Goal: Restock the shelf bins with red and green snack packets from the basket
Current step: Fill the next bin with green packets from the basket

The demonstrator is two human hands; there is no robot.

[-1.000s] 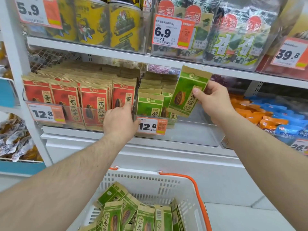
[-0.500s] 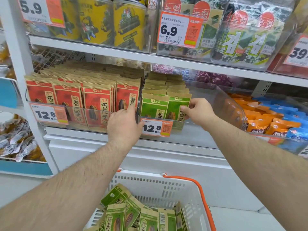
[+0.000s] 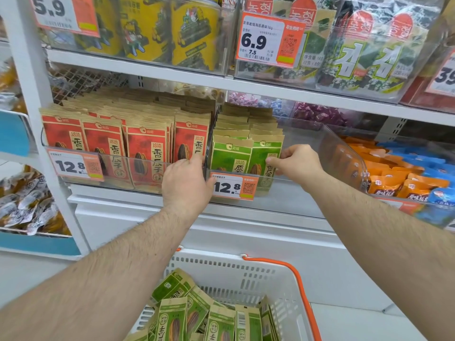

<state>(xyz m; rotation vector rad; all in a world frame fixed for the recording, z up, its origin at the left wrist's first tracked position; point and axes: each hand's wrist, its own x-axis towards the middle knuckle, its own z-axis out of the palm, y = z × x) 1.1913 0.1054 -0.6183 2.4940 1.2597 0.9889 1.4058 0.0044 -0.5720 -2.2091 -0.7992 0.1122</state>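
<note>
Two bare hands are reaching into clear shelf bins. The left hand (image 3: 187, 184) is gripping the divider edge beside four front red packets (image 3: 145, 153). The right hand (image 3: 296, 163) is pinching the second of two front green packets (image 3: 264, 159) — airborne a second ago, now standing in its bin (image 3: 344, 153), open room to its right. More green packets are lying in the basket (image 3: 278, 286) below — six or so.

Yellow cartoon-printed snack bags (image 3: 157, 30) and green-and-white seaweed packs (image 3: 369, 57) fill the shelf above the hands, behind a 6.9 price tag (image 3: 269, 40). Orange and blue packets (image 3: 403, 173) sit right of the right hand. Purple wrapped candies (image 3: 320, 114) lie behind.
</note>
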